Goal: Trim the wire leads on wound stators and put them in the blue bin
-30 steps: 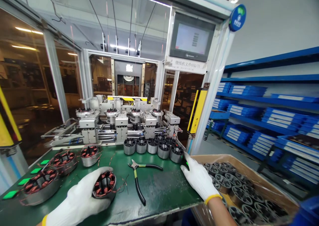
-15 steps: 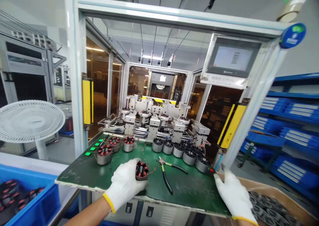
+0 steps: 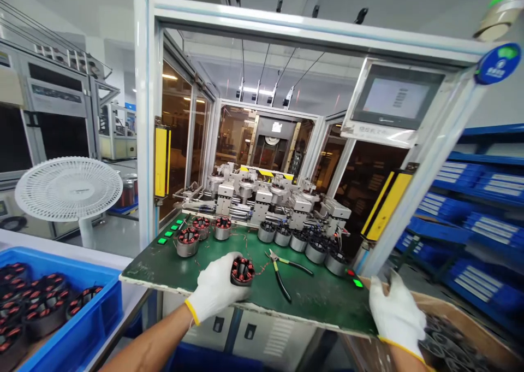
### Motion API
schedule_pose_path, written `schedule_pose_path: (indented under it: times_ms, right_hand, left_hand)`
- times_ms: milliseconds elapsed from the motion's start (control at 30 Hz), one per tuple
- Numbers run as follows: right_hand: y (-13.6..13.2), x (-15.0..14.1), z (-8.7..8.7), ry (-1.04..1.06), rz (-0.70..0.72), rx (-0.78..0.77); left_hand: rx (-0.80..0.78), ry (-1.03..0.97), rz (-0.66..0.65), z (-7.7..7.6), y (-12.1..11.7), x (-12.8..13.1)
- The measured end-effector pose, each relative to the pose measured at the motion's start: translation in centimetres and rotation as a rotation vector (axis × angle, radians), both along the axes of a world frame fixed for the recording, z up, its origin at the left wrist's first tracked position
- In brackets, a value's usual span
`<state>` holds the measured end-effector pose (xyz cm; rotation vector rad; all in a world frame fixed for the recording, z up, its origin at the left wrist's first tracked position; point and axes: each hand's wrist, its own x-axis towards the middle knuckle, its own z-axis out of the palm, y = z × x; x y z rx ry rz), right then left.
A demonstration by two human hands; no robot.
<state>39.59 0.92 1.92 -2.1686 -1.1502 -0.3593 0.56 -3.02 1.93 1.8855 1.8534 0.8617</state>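
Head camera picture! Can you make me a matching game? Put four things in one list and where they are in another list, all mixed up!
Things:
1. Left hand
2. Right hand
3. Yellow-and-black pliers
4. Blue crate

Places:
A. At the edge of a cardboard box
B. Lying on the green workbench
C. Holding a copper-wound stator
D. Left of the bench, holding many wound stators

Pairs: 1-C, 2-A, 3-B, 4-D
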Motion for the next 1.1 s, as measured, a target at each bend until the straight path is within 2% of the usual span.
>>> schedule_pose_path:
  times_ms: [67, 100, 167, 200, 233, 267, 333, 400, 467, 533, 600, 700, 767, 833, 933, 967, 1033, 1100]
  right_hand:
    - [-2.1, -2.9, -0.5, -0.080, 0.079, 0.166]
    - [-3.3, -4.9, -1.0, -0.148, 0.184, 0.264]
    - [-5.6, -9.5, -2.4, -0.357, 0.602, 0.444]
    - [-6.5, -12.0, -3.2, -0.450, 0.796, 0.470]
    - [-7.1, -14.4, -4.0, -0.538, 0.949, 0.447]
    - [-7.4, -16.6, -4.8, -0.615, 1.035, 0.440]
    - [-7.0, -20.1, -6.1, -0.678, 1.024, 0.357]
    - [-5.8, -22.2, -6.6, -0.684, 0.879, 0.278]
    - [-4.5, -23.2, -6.4, -0.635, 0.743, 0.191]
    - [-3.8, -23.3, -5.4, -0.530, 0.715, 0.073]
    - [-3.8, -23.1, -4.0, -0.345, 0.813, -0.040]
    - [-4.2, -22.9, -2.3, 0.254, 1.094, -0.223]
    - [-4.5, -22.9, -2.1, 0.589, 1.221, -0.337]
    - [-4.7, -22.8, -2.5, 0.700, 1.267, -0.365]
    - [-5.2, -21.8, -2.9, 0.616, 1.202, -0.199]
    - [-5.4, -21.2, -2.6, 0.502, 1.156, -0.136]
    - [-5.7, -20.3, -1.6, 0.087, 1.083, -0.086]
    - [-5.7, -20.0, -0.1, -0.413, 1.096, -0.124]
  left_hand:
    - [0.014, -0.012, -0.017, -0.4, -0.1, -0.3]
    - [0.017, -0.020, -0.031, -0.6, 0.0, -0.4]
    - [0.013, -0.034, -0.062, -1.0, 0.3, -0.7]
    - [0.011, -0.038, -0.085, -1.1, 0.5, -0.7]
    - [0.010, -0.041, -0.109, -1.2, 0.8, -0.7]
    - [0.014, -0.044, -0.133, -1.3, 0.9, -0.7]
    - [0.036, -0.053, -0.183, -1.4, 1.2, -0.8]
    - [0.061, -0.066, -0.222, -1.5, 1.2, -0.9]
    - [0.074, -0.076, -0.245, -1.6, 1.2, -1.0]
    - [0.080, -0.076, -0.251, -1.7, 1.4, -1.2]
    - [0.083, -0.075, -0.262, -1.7, 1.7, -1.3]
    - [0.080, -0.070, -0.309, -1.6, 2.1, -1.4]
    - [0.071, -0.062, -0.346, -1.4, 2.2, -1.4]
    - [0.066, -0.061, -0.384, -1.1, 2.1, -1.5]
    - [0.068, -0.091, -0.424, -0.7, 1.6, -1.7]
    - [0.070, -0.102, -0.429, -0.7, 1.6, -1.7]
    - [0.062, -0.115, -0.428, -0.8, 1.6, -1.7]
    - [0.055, -0.107, -0.411, -1.1, 1.8, -1.7]
